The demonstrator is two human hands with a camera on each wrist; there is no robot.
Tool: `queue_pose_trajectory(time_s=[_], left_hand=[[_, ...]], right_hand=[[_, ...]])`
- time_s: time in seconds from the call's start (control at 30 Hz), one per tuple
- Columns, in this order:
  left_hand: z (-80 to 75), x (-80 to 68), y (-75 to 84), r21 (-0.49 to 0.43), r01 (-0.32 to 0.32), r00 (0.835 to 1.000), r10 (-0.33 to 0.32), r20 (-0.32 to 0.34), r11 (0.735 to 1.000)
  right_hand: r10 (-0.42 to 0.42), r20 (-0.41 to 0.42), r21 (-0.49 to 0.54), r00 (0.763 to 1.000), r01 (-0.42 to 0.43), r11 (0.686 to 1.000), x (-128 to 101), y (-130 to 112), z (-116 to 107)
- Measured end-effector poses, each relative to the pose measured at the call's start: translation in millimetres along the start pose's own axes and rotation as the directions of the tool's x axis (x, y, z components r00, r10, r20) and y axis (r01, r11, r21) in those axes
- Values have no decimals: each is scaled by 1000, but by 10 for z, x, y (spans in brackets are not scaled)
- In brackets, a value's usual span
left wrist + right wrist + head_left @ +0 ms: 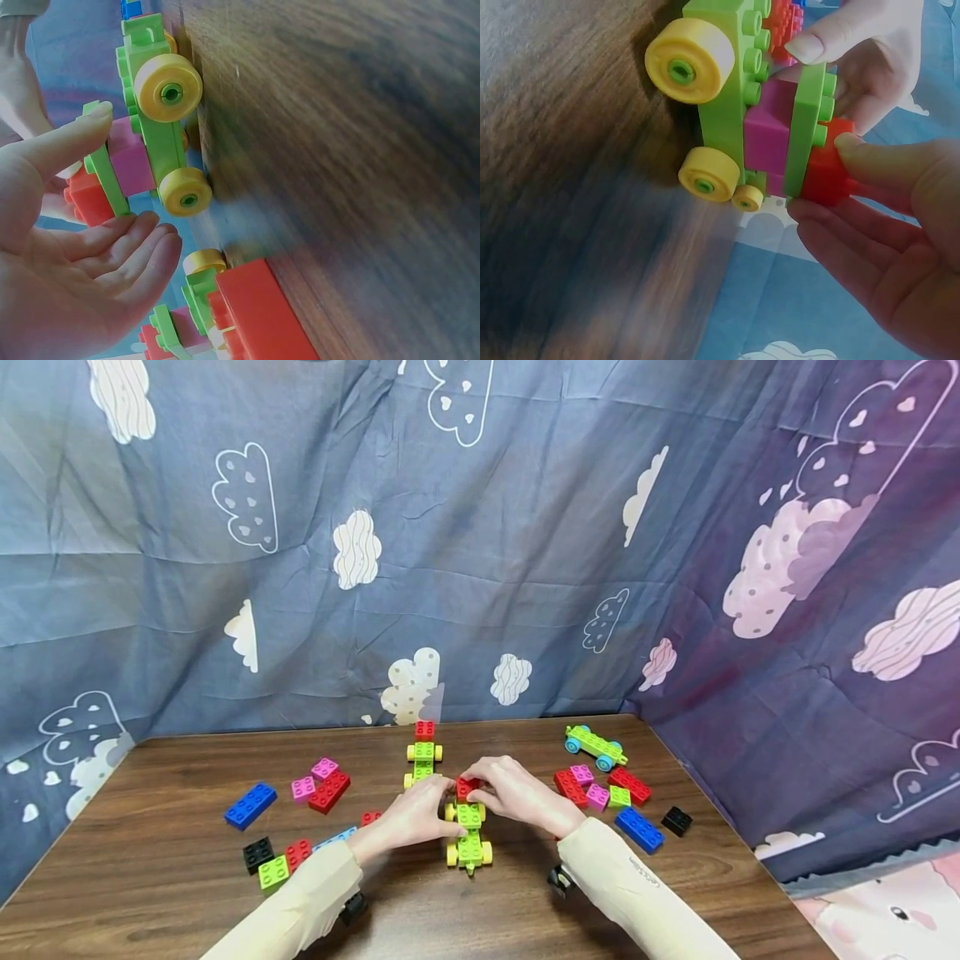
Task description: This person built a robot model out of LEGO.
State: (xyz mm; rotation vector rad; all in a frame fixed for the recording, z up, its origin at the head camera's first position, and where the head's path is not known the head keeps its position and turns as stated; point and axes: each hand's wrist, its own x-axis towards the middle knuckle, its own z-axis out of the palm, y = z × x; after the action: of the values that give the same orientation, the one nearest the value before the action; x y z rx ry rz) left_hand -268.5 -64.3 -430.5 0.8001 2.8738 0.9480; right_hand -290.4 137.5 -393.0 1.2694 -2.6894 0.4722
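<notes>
A toy car (470, 849) with a green base and yellow wheels stands on the table in front of me. In the right wrist view, magenta bricks (769, 127) sit on its base, a green plate (807, 131) on those, and a red brick (829, 169) against the plate. My right hand (517, 789) pinches the red brick between thumb and fingers. From the other side, my left hand (408, 818) holds the green plate, thumb at one edge and fingertips at the opposite edge. Whether the red brick is fully pressed down I cannot tell.
A similar car (424, 767) with yellow wheels stands behind, topped by red. A green car base (595, 745) with blue wheels lies back right. Loose bricks flank both hands, including blue bricks (251, 806) and black ones (677, 821). A patterned curtain (480, 568) hangs behind the table.
</notes>
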Motion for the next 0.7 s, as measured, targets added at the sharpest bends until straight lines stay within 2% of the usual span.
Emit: queue_pose_trajectory(time_s=[0.2,0.4,0.7], left_hand=[[7,3,-2,0,-6,1000,6,-3,1000],[-19,-7,-10,-24,-15,1000,15,-5,1000],[-9,-15,6,-18,-20,1000,20,-2,1000]], right_hand=[[2,-5,-1,1000,-2,1000,-17,-6,7],[-13,-4,-57,1000,13,998,-11,-52,24],[25,73,12,997,-26,1000,-41,19,-48]])
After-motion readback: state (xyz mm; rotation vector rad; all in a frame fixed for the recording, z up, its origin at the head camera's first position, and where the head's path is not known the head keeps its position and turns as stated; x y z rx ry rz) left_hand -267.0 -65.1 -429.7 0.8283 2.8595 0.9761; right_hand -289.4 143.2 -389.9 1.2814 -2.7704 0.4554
